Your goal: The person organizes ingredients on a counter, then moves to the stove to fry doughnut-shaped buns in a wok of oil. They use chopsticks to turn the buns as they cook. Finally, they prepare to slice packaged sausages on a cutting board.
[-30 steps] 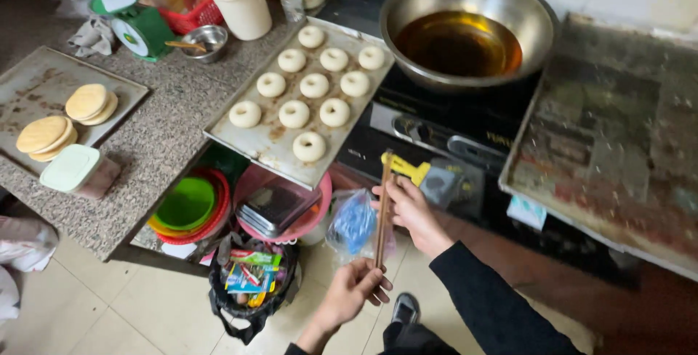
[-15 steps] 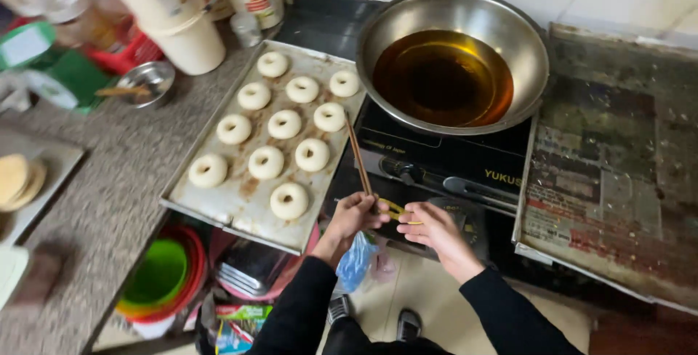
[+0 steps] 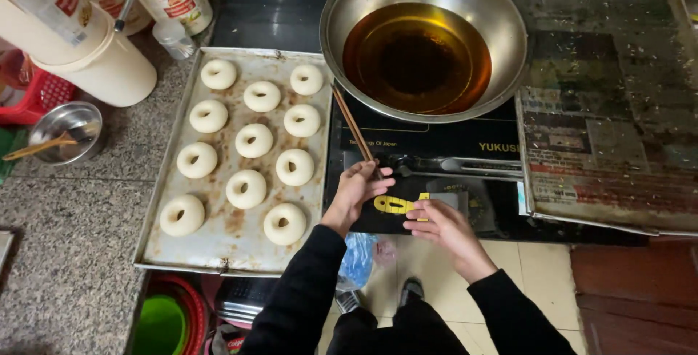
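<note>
Both hands moved up onto the stove edge.
Left hand (image 3: 358, 194) fingers pinched chopsticks (image 3: 354, 128); right hand (image 3: 445, 224) fingers, pressed together, touched yellow tool (image 3: 393, 204) between them.

- Both arms reach forward in black sleeves, forearms angled toward each other.
- The left hand (image 3: 356, 194) is curled shut, fingers wrapped round something thin, knuckles up.
- The right hand (image 3: 445, 226) lies lower, palm down, fingertips pinched together, pointing left.
</note>
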